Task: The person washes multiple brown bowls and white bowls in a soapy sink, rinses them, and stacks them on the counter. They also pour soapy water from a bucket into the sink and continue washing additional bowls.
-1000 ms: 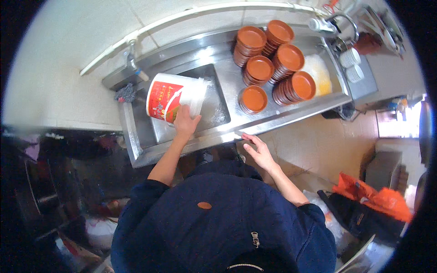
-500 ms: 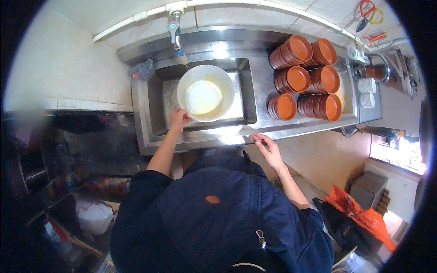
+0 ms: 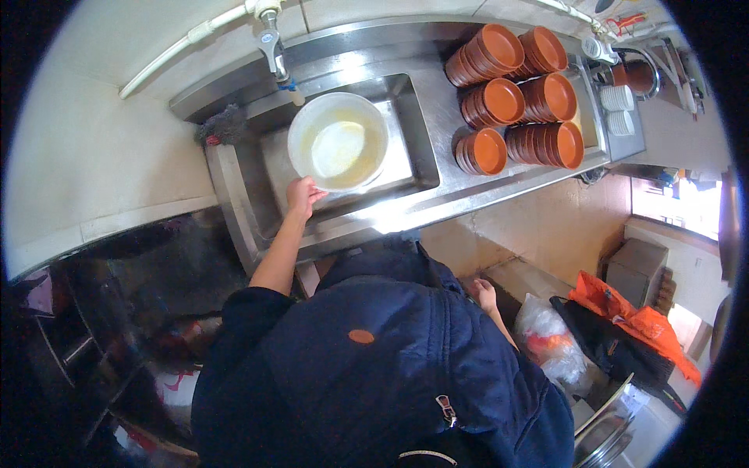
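A round, pale deep pot (image 3: 338, 175) with yellowish residue inside is in the steel sink (image 3: 425, 148), tilted slightly toward me. My left hand (image 3: 303, 195) is closed on its near-left rim, thumb and fingers pinching the edge. Above the pot's far-left rim is the tap (image 3: 273, 51), with a pale nozzle at its end. I cannot tell whether water is running. My right hand (image 3: 484, 294) hangs low beside my jacket, away from the sink. Its fingers are partly hidden and touch nothing I can make out.
Stacks of brown-orange dishes (image 3: 499, 101) stand on the drainboard right of the sink. White cups (image 3: 618, 97) are stacked farther right. A dark scrubber (image 3: 222, 126) lies at the sink's left corner. Low on the right are a clear plastic bag (image 3: 550, 335) and an orange bag (image 3: 624, 312).
My right hand has dropped from the counter's front edge down to my side. The view has turned slightly. My left hand stays on the pot's rim.
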`<state>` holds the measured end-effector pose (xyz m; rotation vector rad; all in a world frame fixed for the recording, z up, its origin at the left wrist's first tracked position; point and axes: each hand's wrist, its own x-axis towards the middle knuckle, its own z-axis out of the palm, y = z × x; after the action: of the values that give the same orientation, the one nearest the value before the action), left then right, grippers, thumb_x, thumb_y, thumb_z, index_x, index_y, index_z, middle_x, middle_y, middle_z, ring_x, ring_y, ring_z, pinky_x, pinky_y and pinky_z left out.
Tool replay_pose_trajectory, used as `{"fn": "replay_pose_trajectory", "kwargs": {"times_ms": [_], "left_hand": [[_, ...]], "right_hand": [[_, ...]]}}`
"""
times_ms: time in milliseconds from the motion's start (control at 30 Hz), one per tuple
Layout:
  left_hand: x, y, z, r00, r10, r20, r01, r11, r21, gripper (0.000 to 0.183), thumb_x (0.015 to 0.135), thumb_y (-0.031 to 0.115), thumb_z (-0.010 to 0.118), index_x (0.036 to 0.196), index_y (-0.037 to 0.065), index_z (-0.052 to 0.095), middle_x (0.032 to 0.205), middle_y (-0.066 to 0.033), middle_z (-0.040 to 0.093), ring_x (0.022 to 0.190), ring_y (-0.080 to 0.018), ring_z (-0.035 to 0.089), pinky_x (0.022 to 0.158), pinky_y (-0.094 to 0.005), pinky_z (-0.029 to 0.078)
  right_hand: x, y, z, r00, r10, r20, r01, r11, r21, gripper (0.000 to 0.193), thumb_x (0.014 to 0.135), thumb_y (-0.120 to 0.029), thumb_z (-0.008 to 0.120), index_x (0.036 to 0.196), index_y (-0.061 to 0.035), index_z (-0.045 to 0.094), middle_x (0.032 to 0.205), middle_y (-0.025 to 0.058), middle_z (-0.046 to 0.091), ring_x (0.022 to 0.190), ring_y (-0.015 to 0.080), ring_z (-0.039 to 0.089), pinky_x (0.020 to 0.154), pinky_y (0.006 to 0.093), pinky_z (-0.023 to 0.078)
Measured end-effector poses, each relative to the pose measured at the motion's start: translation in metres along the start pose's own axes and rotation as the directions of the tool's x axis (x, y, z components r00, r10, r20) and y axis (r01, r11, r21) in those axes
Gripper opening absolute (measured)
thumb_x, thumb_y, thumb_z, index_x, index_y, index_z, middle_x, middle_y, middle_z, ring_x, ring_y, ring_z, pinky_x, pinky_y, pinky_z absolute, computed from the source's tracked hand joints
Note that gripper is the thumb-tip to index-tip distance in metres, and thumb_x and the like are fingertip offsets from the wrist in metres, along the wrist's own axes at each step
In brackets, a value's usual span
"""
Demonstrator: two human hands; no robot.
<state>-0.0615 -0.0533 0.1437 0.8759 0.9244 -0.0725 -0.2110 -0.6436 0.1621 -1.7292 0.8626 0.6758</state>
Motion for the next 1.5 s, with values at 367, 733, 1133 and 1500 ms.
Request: {"fn": "replay_pose_trajectory", "kwargs": {"times_ms": [367, 733, 1133, 1500], "left_hand": [[0.023, -0.010, 0.047, 0.972, 0.165, -0.167, -0.087, 0.914, 0.396, 0.028, 0.068, 0.005, 0.062, 0.092, -0.001, 0.050, 0.079, -0.0109, 0.055, 0.066, -0.0225, 0.060, 0.056, -0.0366, 0.056], [-0.027, 0.062, -0.013, 0.918, 0.275, -0.285, -0.201, 0.943, 0.265, 0.018, 0.071, 0.004, 0.058, 0.087, -0.003, 0.054, 0.075, -0.0105, 0.057, 0.067, -0.0226, 0.061, 0.060, -0.0388, 0.056], [0.011, -0.014, -0.007, 0.963, -0.001, -0.268, -0.042, 0.987, -0.155, 0.018, 0.072, 0.005, 0.056, 0.087, -0.005, 0.055, 0.080, -0.0153, 0.058, 0.078, -0.0303, 0.060, 0.075, -0.0467, 0.052], [-0.048, -0.060, 0.156, 0.802, 0.433, 0.412, -0.589, 0.452, 0.670, 0.053, 0.085, 0.033, 0.057, 0.128, 0.003, 0.044, 0.126, -0.0214, 0.046, 0.120, -0.0317, 0.041, 0.102, -0.0400, 0.030]], "right_hand": [[0.027, -0.115, 0.042, 0.940, -0.200, 0.278, 0.193, 0.980, 0.054, 0.035, 0.092, -0.027, 0.053, 0.116, -0.0024, 0.051, 0.101, 0.0064, 0.061, 0.089, 0.0151, 0.059, 0.076, 0.0258, 0.044], [0.057, -0.069, -0.024, 0.987, -0.053, 0.152, 0.029, 0.987, 0.157, 0.014, 0.089, -0.015, 0.055, 0.097, -0.0042, 0.054, 0.086, 0.0030, 0.059, 0.074, 0.0125, 0.057, 0.062, 0.0225, 0.043], [0.050, -0.100, -0.013, 0.984, -0.088, 0.151, 0.073, 0.992, 0.104, 0.029, 0.091, -0.023, 0.054, 0.109, 0.0000, 0.055, 0.098, 0.0065, 0.062, 0.085, 0.0154, 0.059, 0.078, 0.0270, 0.046], [0.095, -0.291, 0.036, 0.910, -0.374, 0.176, 0.302, 0.893, 0.334, 0.056, 0.089, -0.038, 0.053, 0.134, -0.0108, 0.036, 0.126, 0.0053, 0.047, 0.112, 0.0180, 0.045, 0.088, 0.0343, 0.039]]}}
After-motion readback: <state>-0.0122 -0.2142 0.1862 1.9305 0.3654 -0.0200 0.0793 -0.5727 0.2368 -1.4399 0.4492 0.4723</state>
